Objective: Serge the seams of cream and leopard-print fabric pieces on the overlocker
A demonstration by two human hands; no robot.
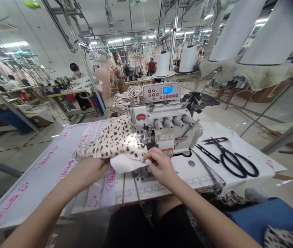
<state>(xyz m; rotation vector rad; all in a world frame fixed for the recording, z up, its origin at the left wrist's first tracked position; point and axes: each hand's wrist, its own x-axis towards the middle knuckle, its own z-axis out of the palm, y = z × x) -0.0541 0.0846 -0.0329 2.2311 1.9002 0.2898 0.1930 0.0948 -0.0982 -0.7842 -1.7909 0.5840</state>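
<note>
A cream fabric with dark spots [114, 137] lies on the table and reaches under the needle area of a white overlock sewing machine [165, 117]. Its white underside [127, 163] shows along the front edge. My right hand [160, 167] pinches the fabric edge just in front of the machine's presser area. On the left, my left hand [97, 167] is at the fabric's lower edge, blurred, its fingers mostly hidden beneath the cloth. The machine's lamp lights the fabric beside the needle.
Black scissors [235, 160], thread snips [207, 153] and a red-handled tool [215, 140] lie right of the machine. More spotted fabric [127, 100] is heaped behind it. Large thread cones [163, 64] stand beyond. A person [78, 74] sits at another table, back left.
</note>
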